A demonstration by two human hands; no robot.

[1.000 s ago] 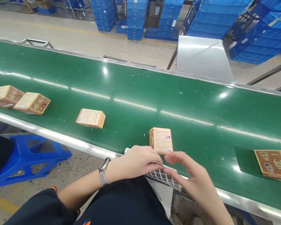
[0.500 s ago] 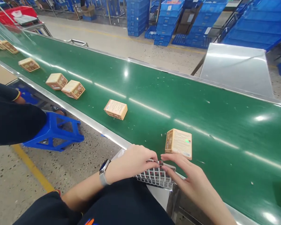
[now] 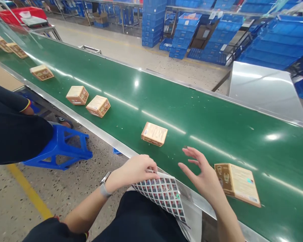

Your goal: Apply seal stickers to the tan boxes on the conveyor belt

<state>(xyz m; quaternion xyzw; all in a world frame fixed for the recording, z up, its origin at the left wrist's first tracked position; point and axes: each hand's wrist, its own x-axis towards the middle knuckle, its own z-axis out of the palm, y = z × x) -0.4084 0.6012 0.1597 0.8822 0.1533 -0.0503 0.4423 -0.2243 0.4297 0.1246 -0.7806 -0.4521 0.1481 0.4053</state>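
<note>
My left hand [image 3: 137, 170] pinches the upper edge of a sheet of small stickers [image 3: 164, 192], set in a white grid, which slopes over my lap beside the belt's near edge. My right hand [image 3: 200, 174] is over the green conveyor belt [image 3: 181, 101], its thumb and fingers apart. A small dark piece shows at its index fingertip; what it is cannot be made out. Right of that hand lies a brown and cream box [image 3: 243, 183], partly behind the wrist. Another such box [image 3: 154, 133] sits on the belt, left of and beyond the right hand.
Further boxes [image 3: 98, 106] stand up the belt to the left. A co-worker's dark-clothed leg [image 3: 17, 131] is beside a blue stool [image 3: 63, 148]. Beyond the belt are a metal plate [image 3: 265, 90], stacked blue crates [image 3: 154, 23] and a red bin [image 3: 22, 16].
My right hand has left the sticker sheet and moved up over the belt, fingers spread. The sheet, bent before, lies flatter in my left hand. The nearer boxes have shifted rightward.
</note>
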